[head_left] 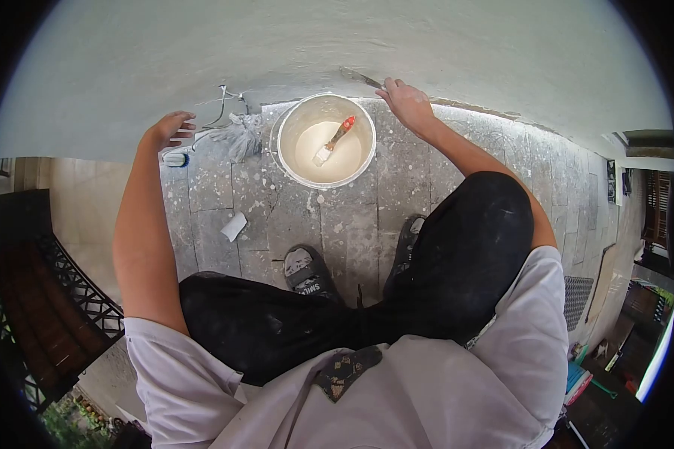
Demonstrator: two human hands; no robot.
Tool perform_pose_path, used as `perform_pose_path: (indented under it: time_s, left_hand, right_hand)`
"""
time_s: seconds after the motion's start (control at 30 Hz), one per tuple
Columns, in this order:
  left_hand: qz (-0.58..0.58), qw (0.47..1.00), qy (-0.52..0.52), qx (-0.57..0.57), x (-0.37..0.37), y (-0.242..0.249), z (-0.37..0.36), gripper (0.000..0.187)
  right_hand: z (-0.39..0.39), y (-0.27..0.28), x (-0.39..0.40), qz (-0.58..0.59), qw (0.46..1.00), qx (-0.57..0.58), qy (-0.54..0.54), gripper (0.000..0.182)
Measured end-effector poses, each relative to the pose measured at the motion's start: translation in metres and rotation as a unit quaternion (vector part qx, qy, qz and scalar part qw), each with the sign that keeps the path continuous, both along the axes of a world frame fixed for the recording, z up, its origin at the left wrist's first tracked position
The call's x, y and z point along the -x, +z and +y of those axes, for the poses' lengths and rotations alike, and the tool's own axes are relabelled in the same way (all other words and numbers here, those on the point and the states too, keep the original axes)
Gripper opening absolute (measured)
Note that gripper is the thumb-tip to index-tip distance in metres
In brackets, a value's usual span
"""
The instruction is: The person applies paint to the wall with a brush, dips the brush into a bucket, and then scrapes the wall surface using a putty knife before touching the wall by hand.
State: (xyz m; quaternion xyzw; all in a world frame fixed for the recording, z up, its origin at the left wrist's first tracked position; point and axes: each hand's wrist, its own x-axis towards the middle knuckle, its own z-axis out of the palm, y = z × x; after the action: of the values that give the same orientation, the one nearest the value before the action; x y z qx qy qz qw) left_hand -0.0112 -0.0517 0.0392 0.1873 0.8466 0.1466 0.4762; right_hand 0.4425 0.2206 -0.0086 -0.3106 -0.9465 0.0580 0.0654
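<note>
My right hand (407, 103) grips a putty knife (362, 78), its blade against or very near the pale wall (442, 45) low down. Held out at the left, my left hand (174, 129) has nothing in it and its fingers are apart. Between my hands stands a white bucket (283, 153) partly filled with cream-coloured paint or filler. A paintbrush (338, 137) with a red-tipped handle leans inside it, bristles in the cream liquid. Near my left hand, a roller-like piece with blue and white bands (175, 159) lies on the floor.
Crumpled clear plastic (241, 137) and a thin cable (221, 112) lie by the wall. A white scrap (234, 226) rests on the splattered tile floor (352, 224). At the far left is a dark bench (41, 299); a grey mat (577, 299) lies at right.
</note>
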Motion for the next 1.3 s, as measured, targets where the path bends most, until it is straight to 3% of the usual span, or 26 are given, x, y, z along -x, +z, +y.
perform_pose_path:
  time_s: [0.23,0.47,0.63,0.83,1.13,1.3]
  left_hand:
    - [-0.009,1.000,0.000,-0.015,-0.003,-0.003,0.011,0.035]
    - [-0.013,0.999,-0.025,-0.040,-0.013,-0.009,0.042,0.033]
    - [-0.011,0.999,-0.039,-0.026,-0.016,-0.008,0.048,0.035]
    - [-0.010,1.000,-0.014,-0.013,-0.010,-0.009,0.033,0.035]
    - [-0.011,1.000,-0.012,-0.016,-0.010,-0.012,0.034,0.035]
    - [-0.006,1.000,-0.023,-0.013,-0.006,-0.008,0.037,0.036]
  right_hand:
    - [0.030,-0.018,-0.077,-0.122,0.989,0.044,-0.073,0.041]
    - [0.071,-0.028,-0.159,-0.118,0.986,0.057,-0.100,0.041]
    - [0.074,-0.031,-0.161,-0.053,0.998,0.015,-0.031,0.040]
    - [0.054,-0.013,-0.119,-0.066,0.993,0.080,-0.053,0.037]
    - [0.059,-0.008,-0.141,-0.055,0.993,0.051,-0.087,0.035]
    - [0.067,-0.007,-0.121,-0.053,0.998,0.036,-0.022,0.034]
